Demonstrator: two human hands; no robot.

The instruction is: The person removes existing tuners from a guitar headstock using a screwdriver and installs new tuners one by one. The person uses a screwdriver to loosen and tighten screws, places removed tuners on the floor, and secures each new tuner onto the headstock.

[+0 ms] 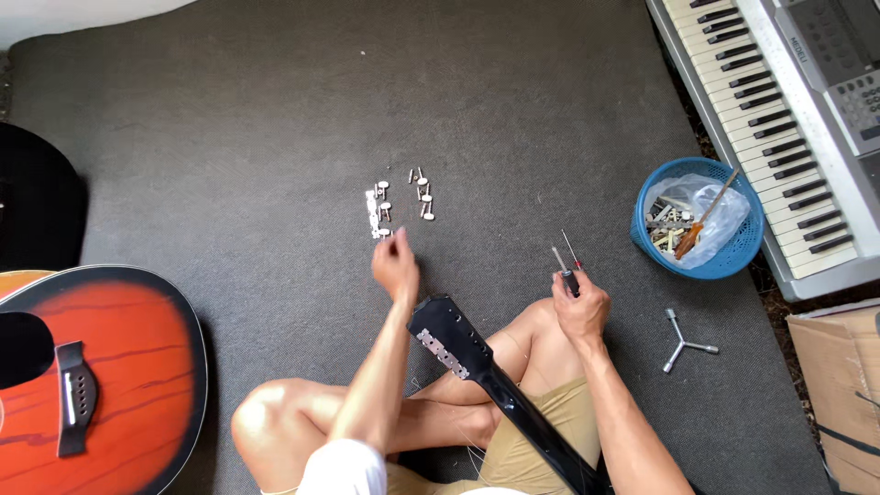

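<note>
1. Covering nearly the whole floor is a dark grey, coarse-textured carpet (275, 110), on which the person sits cross-legged.
2. Along the upper right edge runs a silver electronic keyboard (779, 119) with white and black keys, set at a slant.
3. At the lower left lies an orange-red sunburst acoustic guitar body (119, 367), glossy, with a dark bridge.
4. At the lower right corner sits a brown cardboard box (839, 385), plain-sided, only partly in view.
5. Across the person's lap rests a black guitar neck with headstock (458, 348), a metal tuner plate showing on its side.
6. Near the keyboard stands a round blue plastic mesh basket (701, 220) holding a clear bag, small parts and an orange-handled tool.
7. The left hand (394, 266) is stretched forward, fingers curled downward, just beside a cluster of small white-buttoned metal tuning pegs (399, 202) on the carpet; whether it grips one I cannot tell.
8. The right hand (579, 307) is raised above the knee, closed around a thin dark-handled screwdriver (564, 261) together with a slimmer red-tipped tool, both pointing up.
9. Right of the knee lies a small three-armed metal wrench (683, 341).
</note>
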